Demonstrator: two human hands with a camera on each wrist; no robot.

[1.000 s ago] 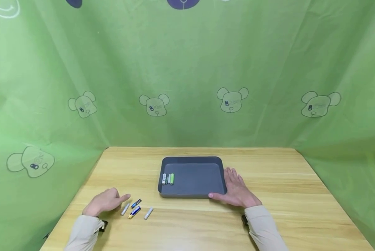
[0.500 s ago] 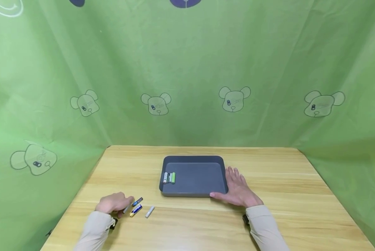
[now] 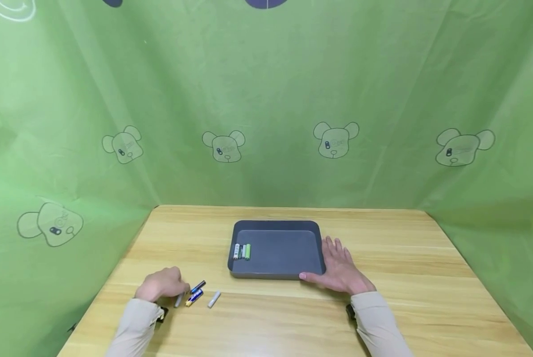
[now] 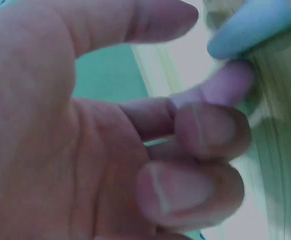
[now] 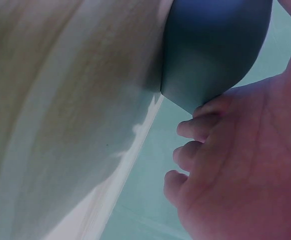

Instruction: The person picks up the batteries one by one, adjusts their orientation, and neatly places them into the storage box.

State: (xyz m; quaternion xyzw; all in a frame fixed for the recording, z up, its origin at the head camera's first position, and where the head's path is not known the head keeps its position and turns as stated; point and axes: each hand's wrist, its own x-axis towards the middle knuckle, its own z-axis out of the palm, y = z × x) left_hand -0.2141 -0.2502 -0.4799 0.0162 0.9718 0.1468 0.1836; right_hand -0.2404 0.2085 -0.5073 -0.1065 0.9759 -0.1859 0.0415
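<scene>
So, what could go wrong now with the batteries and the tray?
The left hand curls over the grey battery; its fingers could knock the blue batteries close beside it and set them rolling. The right hand only lies flat against the tray, so the tray may slide if bumped.

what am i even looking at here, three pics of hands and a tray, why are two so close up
No machine here: a person works with bare hands and wears three cameras. The wide picture comes from the head, looking down at a wooden table with green cloth behind. The two blurry close-ups come from cameras on the wrists, so each shows mostly palm and fingers.

On the table sits a dark grey tray with three small batteries inside at its left end. Four more loose batteries lie on the table in front. The left hand curls its fingers over the leftmost one, a grey battery. The right hand lies flat against the tray's right edge.
</scene>
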